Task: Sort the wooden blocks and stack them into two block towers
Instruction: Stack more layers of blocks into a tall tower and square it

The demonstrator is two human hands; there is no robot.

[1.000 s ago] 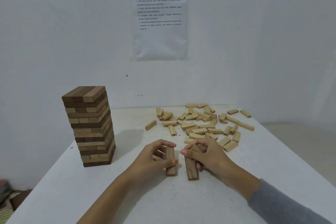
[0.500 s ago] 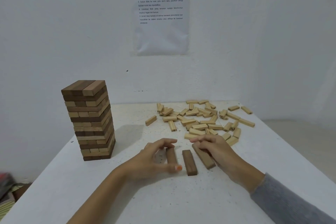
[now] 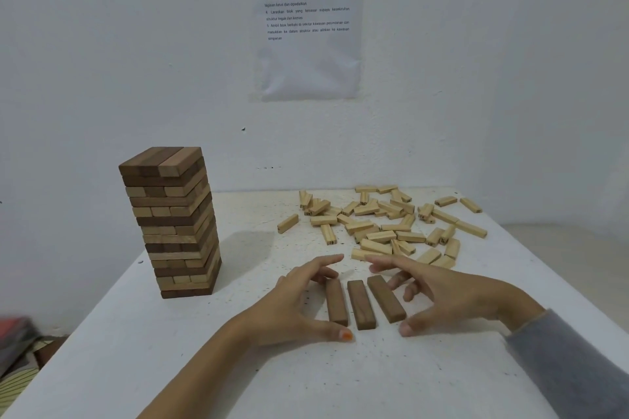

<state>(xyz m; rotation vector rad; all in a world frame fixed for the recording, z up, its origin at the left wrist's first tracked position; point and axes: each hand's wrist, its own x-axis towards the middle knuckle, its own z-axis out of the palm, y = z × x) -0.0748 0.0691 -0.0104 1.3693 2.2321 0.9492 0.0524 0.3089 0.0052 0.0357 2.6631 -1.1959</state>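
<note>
On the white table [image 3: 204,367] one brown wooden tower [image 3: 173,221] stands beyond your left hand [image 3: 299,303], while it and your right hand [image 3: 452,292], both released, flank only three dark wooden blocks [image 3: 360,304].

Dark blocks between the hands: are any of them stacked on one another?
No, the three dark blocks lie flat side by side on the table, none on top of another.

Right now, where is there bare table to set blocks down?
Bare table lies between the tower and the left hand, and along the near edge in front of the three dark blocks. The far right is crowded with loose pale blocks.
</note>
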